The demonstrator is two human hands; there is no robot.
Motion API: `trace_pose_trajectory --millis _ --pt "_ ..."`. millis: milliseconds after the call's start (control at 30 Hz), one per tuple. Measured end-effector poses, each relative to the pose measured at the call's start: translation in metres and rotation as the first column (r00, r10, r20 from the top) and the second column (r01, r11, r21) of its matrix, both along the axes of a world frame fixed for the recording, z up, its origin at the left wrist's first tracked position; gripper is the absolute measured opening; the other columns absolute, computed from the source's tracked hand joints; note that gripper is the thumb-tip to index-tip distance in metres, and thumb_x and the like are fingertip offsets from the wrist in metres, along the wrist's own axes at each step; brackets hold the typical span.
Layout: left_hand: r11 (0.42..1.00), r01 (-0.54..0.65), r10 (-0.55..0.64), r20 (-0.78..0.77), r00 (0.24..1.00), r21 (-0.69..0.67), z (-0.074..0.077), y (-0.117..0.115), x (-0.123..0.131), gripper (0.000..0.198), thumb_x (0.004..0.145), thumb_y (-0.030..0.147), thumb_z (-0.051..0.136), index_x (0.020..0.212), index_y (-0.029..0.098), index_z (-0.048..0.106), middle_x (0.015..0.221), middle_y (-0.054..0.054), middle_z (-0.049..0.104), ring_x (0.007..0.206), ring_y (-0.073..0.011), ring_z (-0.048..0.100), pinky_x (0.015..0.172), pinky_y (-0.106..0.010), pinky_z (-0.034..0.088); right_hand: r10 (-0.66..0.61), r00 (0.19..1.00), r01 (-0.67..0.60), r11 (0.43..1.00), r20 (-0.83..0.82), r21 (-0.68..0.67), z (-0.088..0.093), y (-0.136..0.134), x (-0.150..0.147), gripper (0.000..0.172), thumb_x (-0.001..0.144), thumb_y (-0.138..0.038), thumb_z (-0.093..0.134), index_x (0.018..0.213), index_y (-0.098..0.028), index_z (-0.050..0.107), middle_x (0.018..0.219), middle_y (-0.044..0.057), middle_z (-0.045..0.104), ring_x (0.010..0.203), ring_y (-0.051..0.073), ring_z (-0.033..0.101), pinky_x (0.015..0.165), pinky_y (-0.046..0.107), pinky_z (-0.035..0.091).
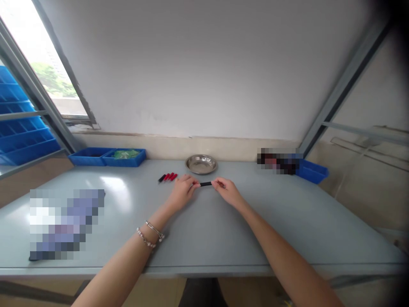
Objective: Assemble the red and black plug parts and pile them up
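Observation:
My left hand (183,191) and my right hand (226,190) meet over the middle of the grey table (223,230), each pinching one end of a short black stick-like piece (206,184). Both hands have their fingers closed on it, just above the tabletop. Just left of my left hand lie a few small red and black pieces (168,177) side by side. A round metal bowl (201,163) stands right behind the hands, near the wall. My left wrist wears a bead bracelet and a thin bangle.
Two blue trays (107,157) sit at the back left, one with green contents. Another blue tray (312,171) is at the back right beside a blurred patch. A blurred object lies at the front left. Blue bins fill shelves at far left.

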State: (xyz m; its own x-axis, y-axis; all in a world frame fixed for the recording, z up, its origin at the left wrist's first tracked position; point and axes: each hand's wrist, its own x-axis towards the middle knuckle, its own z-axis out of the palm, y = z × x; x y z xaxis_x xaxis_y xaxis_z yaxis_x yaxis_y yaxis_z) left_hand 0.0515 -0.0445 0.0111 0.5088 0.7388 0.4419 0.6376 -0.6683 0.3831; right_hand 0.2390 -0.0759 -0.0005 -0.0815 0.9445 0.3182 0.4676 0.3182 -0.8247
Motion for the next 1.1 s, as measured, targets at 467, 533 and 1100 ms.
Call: trace_pose_trajectory --millis 467,533,1100 --pt "0.999 0.031 -0.031 0.028 0.999 0.013 0.0 0.0007 -0.0003 0.024 0.085 0.031 0.041 0.078 0.015 0.058 0.081 -0.005 0.057 0.075 -0.0153 0.05 0.068 -0.027 0.038 -0.022 1.0 0.022 0.999 -0.005 0.028 -0.0038 0.0038 0.003 0.033 0.079 -0.046 0.04 0.06 -0.018 0.044 0.056 -0.003 0.04 0.054 0.011 0.038 0.052 0.022 0.031" --pt "1.0 0.027 -0.027 0.025 0.999 0.002 0.0002 0.0007 -0.0005 0.024 0.085 0.03 0.041 0.078 0.015 0.058 0.081 -0.005 0.057 0.074 -0.0151 0.05 0.068 -0.027 0.038 -0.012 0.999 0.013 0.999 -0.035 0.039 -0.0039 0.0042 0.0029 0.03 0.078 -0.045 0.043 0.064 -0.019 0.047 0.058 -0.002 0.043 0.056 0.012 0.041 0.053 0.022 0.033" --pt "0.998 0.058 -0.06 0.056 0.997 0.021 0.0012 -0.0007 0.0003 0.024 0.085 0.03 0.041 0.078 0.014 0.057 0.078 -0.005 0.055 0.071 -0.0143 0.05 0.066 -0.026 0.038 0.008 0.999 -0.008 1.0 -0.043 0.017 -0.0026 0.0032 0.0037 0.03 0.079 -0.043 0.042 0.062 -0.018 0.045 0.056 -0.002 0.04 0.054 0.011 0.038 0.05 0.022 0.03"
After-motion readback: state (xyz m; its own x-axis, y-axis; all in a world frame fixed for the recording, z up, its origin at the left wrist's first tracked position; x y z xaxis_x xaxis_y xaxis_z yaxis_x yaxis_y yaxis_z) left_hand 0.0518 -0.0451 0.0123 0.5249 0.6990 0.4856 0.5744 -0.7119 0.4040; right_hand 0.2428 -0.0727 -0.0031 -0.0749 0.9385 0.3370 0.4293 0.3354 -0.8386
